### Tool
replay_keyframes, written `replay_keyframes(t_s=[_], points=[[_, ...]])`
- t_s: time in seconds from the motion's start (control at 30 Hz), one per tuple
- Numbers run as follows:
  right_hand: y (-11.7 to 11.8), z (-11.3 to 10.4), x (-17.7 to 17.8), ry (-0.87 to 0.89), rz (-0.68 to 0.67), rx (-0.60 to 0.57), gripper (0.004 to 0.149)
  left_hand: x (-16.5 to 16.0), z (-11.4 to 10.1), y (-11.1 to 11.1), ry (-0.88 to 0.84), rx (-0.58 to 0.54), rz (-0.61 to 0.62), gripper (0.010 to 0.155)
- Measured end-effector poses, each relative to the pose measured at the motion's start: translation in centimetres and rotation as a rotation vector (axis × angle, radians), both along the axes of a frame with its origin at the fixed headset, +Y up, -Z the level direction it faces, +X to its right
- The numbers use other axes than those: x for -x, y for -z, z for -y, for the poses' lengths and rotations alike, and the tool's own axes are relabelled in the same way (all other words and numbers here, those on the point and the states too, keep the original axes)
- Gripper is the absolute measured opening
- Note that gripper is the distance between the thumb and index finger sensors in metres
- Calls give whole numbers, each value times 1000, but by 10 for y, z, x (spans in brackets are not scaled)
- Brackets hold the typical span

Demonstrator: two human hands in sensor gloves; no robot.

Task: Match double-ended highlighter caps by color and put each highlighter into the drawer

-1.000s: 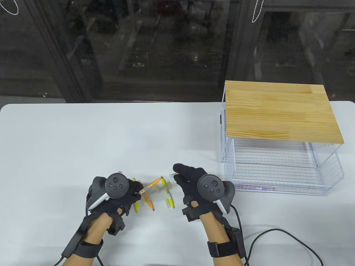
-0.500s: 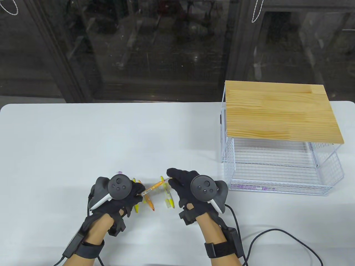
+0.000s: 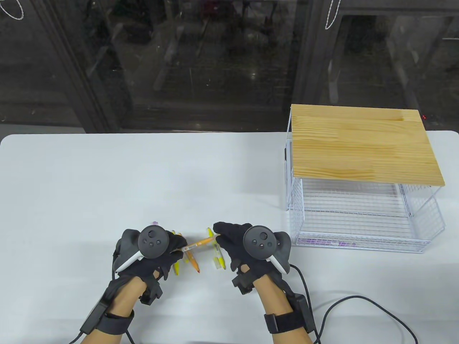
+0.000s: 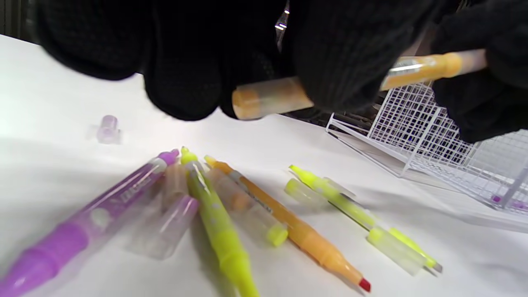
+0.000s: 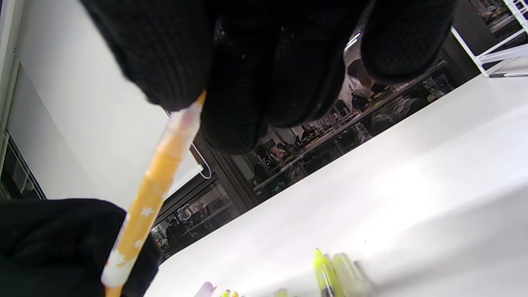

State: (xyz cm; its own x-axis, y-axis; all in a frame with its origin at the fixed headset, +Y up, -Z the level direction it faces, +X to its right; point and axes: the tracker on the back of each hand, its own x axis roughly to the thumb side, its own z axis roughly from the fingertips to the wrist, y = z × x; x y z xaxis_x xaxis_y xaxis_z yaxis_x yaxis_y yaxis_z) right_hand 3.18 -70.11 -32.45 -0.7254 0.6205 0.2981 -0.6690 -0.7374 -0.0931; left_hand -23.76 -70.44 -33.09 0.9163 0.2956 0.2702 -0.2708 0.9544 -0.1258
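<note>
An orange highlighter (image 3: 197,243) hangs slanted above the table between both hands. My left hand (image 3: 178,249) grips its lower left part; a clear orange cap (image 4: 268,97) sits on that end. My right hand (image 3: 218,231) pinches a clear cap (image 5: 183,119) over the upper right tip. Below lie a purple highlighter (image 4: 74,231), two yellow ones (image 4: 218,231) (image 4: 350,210) and an uncapped orange one (image 4: 297,231). The white wire drawer (image 3: 358,229) stands pulled out at the right, with a purple highlighter (image 3: 322,242) along its front.
A wooden top (image 3: 362,143) covers the drawer's wire frame. Loose caps lie among the pens, one purple cap (image 4: 108,130) apart at the far left. A black cable (image 3: 358,301) runs from my right wrist across the near table.
My right hand moved left with the clear cap and now meets the orange highlighter's upper tip. The left hand stayed nearly still, lowering the pen's slant slightly.
</note>
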Motion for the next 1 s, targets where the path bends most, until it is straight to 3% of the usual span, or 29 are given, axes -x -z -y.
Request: replay_keyframes(t_s=[0.4, 0.73, 1.0], points=[[1, 2, 2, -108, -20, 16, 42, 4, -3, 0, -46, -61, -4, 46], [-1, 8, 17, -302, -22, -12, 41, -6, -3, -3, 25, -164, 60, 46], [-6, -1, 19, -310, 7, -72, 41, -10, -10, -8, 20, -224, 86, 46]])
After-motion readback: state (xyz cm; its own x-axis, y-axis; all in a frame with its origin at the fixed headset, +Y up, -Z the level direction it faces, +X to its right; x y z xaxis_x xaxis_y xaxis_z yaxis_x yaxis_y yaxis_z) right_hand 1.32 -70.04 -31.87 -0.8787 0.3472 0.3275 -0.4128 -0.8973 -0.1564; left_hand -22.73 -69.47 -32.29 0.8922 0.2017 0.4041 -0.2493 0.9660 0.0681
